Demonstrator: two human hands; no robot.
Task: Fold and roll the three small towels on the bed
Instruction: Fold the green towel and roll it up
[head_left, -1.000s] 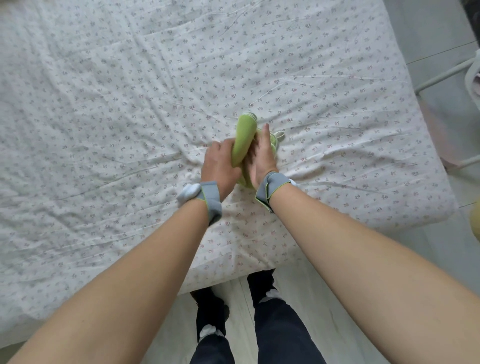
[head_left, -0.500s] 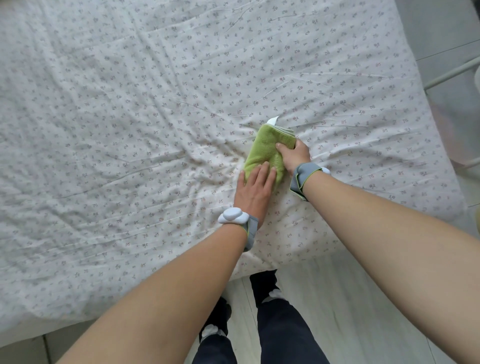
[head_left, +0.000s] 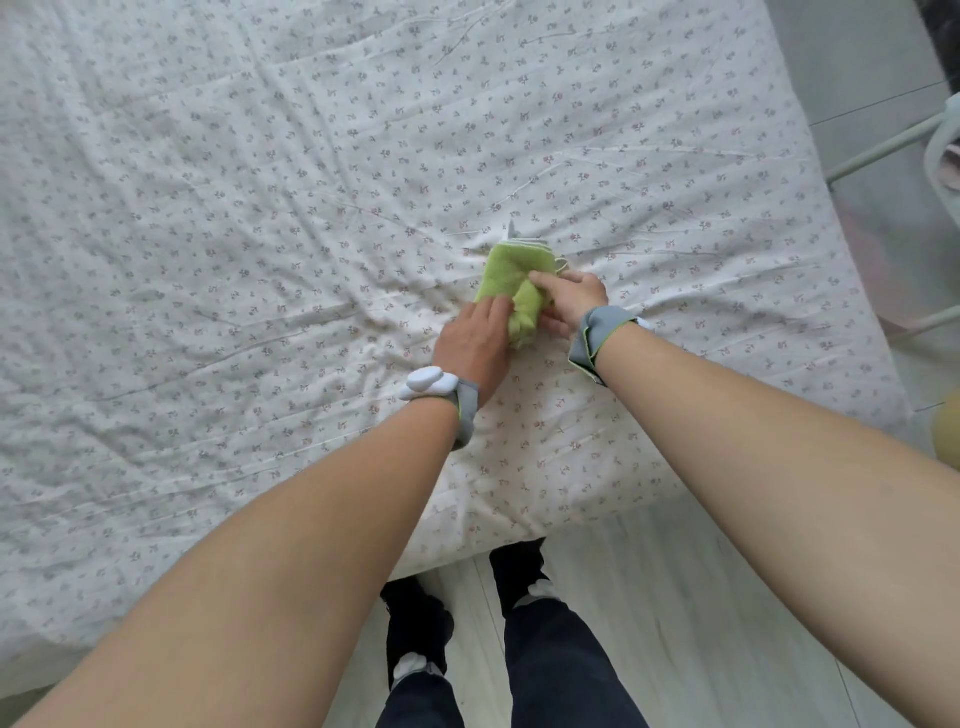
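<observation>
Green towel being rolled near the bed's front edge, toward the front right corner

The folded green towel (head_left: 511, 280) lies on the bed (head_left: 208, 260), with a white tag at its far end. Its near end is bunched between both hands: the left hand (head_left: 475, 343) is laid on it with fingers nearly straight, and the right hand (head_left: 569, 301) is curled round it, forefinger pressing on top. The roll is best kept tight and square, with even pressure from both sides, lest it skew.
</observation>
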